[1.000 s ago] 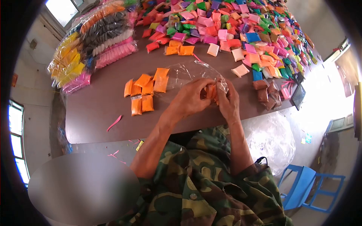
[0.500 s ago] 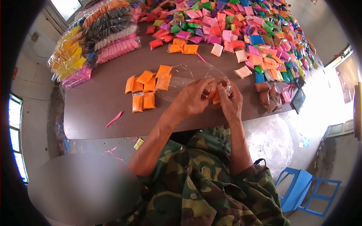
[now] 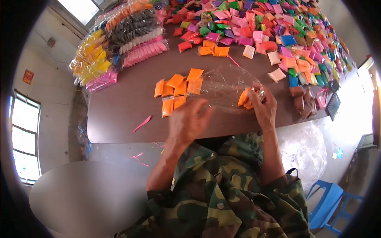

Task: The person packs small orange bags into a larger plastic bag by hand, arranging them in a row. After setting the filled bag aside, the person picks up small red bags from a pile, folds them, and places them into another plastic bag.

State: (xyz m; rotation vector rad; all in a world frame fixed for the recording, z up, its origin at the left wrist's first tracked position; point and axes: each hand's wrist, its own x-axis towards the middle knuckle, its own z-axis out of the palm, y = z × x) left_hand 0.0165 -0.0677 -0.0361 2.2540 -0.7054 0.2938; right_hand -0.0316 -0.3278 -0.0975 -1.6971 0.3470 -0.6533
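Observation:
My right hand (image 3: 265, 104) is closed around orange packets (image 3: 245, 98) inside a clear plastic bag (image 3: 222, 85), whose loose part spreads leftward over the table. My left hand (image 3: 188, 121) is off the bag, fingers apart and slightly blurred, with nothing in it. It hovers near the table's front edge, just below a group of orange packets (image 3: 175, 81) and partly in front of the lowest ones. The bag's left end touches the rightmost packets of that group.
On the brown table (image 3: 115, 115) lie a pink strip (image 3: 142, 123), brown packets (image 3: 304, 104), a large heap of coloured packets (image 3: 258, 23) and stacked bagged packets (image 3: 137, 31). A blue chair (image 3: 326, 202) and clear plastic (image 3: 303, 152) are on the floor at right.
My left hand has let go of the bag and moved left and down toward me. My right hand still holds the packets in the bag. The whole view has shifted, so the table appears further right.

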